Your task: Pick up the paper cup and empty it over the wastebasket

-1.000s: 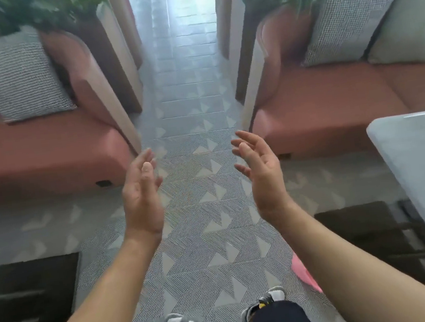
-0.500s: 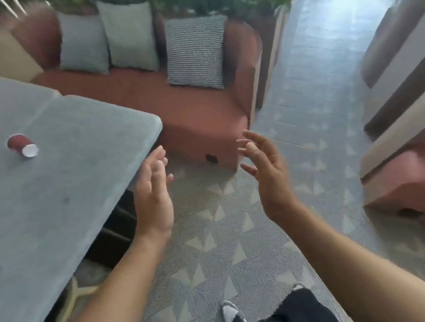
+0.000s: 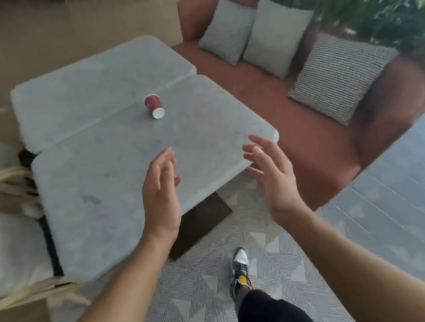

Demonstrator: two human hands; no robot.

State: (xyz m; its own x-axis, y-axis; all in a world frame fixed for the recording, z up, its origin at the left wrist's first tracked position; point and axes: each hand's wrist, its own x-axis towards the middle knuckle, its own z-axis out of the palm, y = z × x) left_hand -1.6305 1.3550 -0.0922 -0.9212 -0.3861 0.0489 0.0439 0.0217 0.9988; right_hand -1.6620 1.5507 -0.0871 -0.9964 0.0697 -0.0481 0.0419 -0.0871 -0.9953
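- My left hand (image 3: pixel 160 194) hangs over the near edge of the grey tabletop (image 3: pixel 97 191), fingers loose and spread, holding nothing.
- My right hand (image 3: pixel 275 177) floats beside it, palm inward, fingers spread, empty.
- A red paper cup (image 3: pixel 154 106) lies on its side mid-tabletop, well apart from both hands.
- A terracotta sofa (image 3: pixel 320 153) with cushions stands beyond.

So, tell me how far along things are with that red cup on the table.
Done: nothing shows as handled. The red cup lies tipped on its side on the grey table, open end toward the camera. In hand: nothing. The left hand and right hand are both open and empty, held over the table's near edge, well short of the cup. Left: reaching it and picking it up, judging by its position.
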